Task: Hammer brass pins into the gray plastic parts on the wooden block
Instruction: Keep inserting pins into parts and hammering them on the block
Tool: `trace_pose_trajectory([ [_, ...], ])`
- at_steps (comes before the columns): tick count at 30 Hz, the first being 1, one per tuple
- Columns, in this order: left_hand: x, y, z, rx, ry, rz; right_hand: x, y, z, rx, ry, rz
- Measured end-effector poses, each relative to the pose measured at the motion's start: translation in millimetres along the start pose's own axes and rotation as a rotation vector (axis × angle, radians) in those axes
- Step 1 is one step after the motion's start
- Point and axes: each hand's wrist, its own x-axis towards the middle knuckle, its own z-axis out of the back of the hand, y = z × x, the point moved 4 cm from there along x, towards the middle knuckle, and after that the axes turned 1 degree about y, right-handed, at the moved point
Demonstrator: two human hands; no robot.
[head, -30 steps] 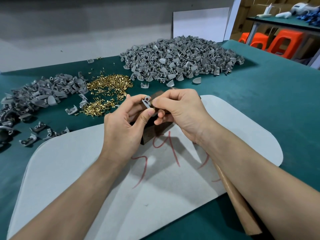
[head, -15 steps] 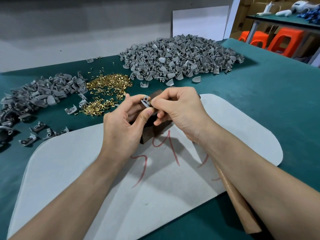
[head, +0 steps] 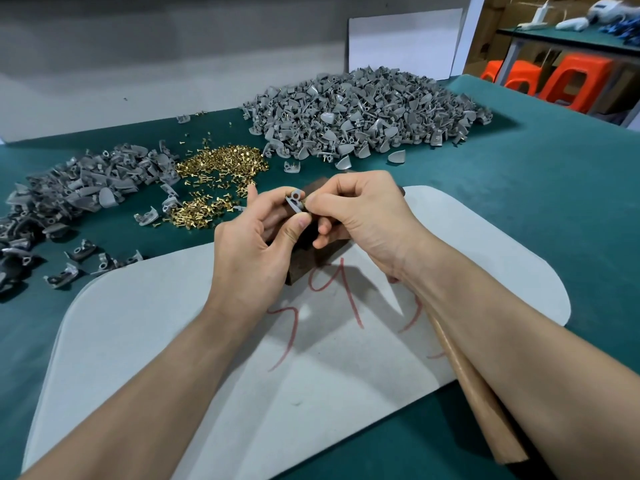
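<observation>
change since before: almost nothing. your hands sit in the same spot above the block as half a second ago and the part has not left your fingers.
left hand: your left hand (head: 252,251) pinches the gray plastic part (head: 294,202) between thumb and fingertips, lifted just above the wooden block (head: 308,261), not resting on it.
right hand: your right hand (head: 363,216) has thumb and forefinger closed on a brass pin (head: 303,201) right at the part's right edge.
block: dark, sitting on the pale mat (head: 173,341) near its far edge, directly under both hands.
hammer: the hammer handle (head: 495,434) lies on the mat's right side beneath your right forearm.
around: loose brass pins (head: 221,168) are strewn on the green table (head: 519,202) just left of your hands; a big gray heap (head: 363,112) lies beyond them, a smaller gray heap (head: 86,181) far left, and stray parts near the mat's left corner.
background: orange stools (head: 571,77) stand far right, and a white board (head: 405,46) leans on the wall.
in the way: your hands cover most of the block's top.
hard to see: only a glint of the pin shows, so you cannot tell how far it sits in the part; the hammer's head is hidden; the red marks on the mat are partly covered.
</observation>
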Motion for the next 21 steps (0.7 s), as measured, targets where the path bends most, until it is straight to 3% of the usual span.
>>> trace_pose_trajectory([
  [11,0.2,0.0,0.4,-0.046,-0.066,0.039,0.5,0.1,-0.3,0.204,0.045,-0.051],
  [21,1.6,0.6,0.6,-0.054,-0.052,0.001,0.0,1.5,0.0,0.208,0.027,-0.011],
])
